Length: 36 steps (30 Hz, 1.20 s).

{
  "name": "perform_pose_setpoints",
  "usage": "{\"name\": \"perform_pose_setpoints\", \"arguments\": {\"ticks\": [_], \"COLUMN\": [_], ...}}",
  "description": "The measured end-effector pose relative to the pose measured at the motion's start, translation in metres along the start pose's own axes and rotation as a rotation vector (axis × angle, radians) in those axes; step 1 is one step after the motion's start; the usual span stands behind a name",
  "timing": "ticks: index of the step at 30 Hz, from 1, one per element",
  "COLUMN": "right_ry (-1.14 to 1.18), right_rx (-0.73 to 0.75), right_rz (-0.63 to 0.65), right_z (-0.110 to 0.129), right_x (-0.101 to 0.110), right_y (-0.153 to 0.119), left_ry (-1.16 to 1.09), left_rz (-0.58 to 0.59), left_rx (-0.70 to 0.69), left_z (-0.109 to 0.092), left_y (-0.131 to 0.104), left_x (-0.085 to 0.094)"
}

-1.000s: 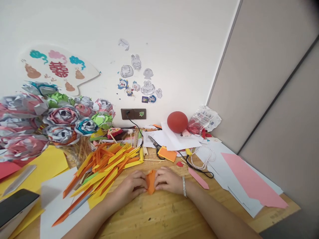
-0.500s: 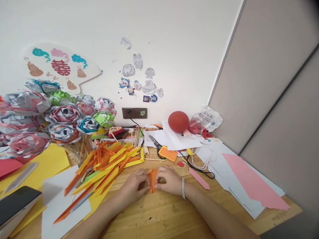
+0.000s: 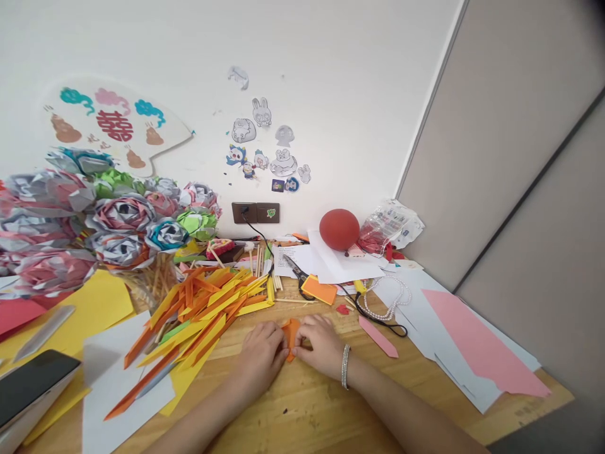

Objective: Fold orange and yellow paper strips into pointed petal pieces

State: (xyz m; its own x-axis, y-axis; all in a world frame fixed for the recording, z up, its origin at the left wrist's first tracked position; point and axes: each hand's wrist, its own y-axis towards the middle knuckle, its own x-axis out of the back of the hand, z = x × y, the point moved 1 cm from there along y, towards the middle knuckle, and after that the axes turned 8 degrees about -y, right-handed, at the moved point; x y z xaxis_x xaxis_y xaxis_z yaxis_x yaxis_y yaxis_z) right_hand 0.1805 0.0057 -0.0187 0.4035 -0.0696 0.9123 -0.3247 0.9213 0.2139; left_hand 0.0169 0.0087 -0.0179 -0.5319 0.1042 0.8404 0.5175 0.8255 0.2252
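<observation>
A small piece of folded orange paper lies between my two hands at the middle of the wooden table. My left hand pinches its left edge, fingers curled and thumb low. On the other side my right hand, with a beaded bracelet at the wrist, grips the right edge between thumb and fingers. My fingers cover both sides of the paper. Left of my hands lies a heap of folded orange and yellow paper strips. Behind the paper are an orange paper pad and black scissors.
Paper flowers stand at the left, with a phone nearer me. A red balloon sits at the back on white sheets. To the right lie a pearl string, a folded pink strip and a large pink sheet.
My left hand has turned a little, its fingers now closer over the orange paper's left edge. The right hand stays at the right edge, nearly unmoved. The view has shifted slightly.
</observation>
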Motion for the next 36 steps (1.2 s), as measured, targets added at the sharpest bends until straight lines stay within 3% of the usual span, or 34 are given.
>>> {"name": "perform_pose_setpoints", "arguments": {"ticks": [16,36], "right_ry": [-0.034,-0.024], "right_rx": [-0.032,-0.020], "right_rz": [-0.048,-0.038], "right_z": [0.008,0.007], "right_x": [-0.001,-0.003], "right_y": [-0.007,-0.011], "left_ry": [0.139,0.013], "left_rz": [-0.053,-0.072], "left_rx": [0.131,0.145], "left_z": [-0.008,-0.002], "left_y": [-0.005,-0.002], "left_x": [-0.002,0.006]}}
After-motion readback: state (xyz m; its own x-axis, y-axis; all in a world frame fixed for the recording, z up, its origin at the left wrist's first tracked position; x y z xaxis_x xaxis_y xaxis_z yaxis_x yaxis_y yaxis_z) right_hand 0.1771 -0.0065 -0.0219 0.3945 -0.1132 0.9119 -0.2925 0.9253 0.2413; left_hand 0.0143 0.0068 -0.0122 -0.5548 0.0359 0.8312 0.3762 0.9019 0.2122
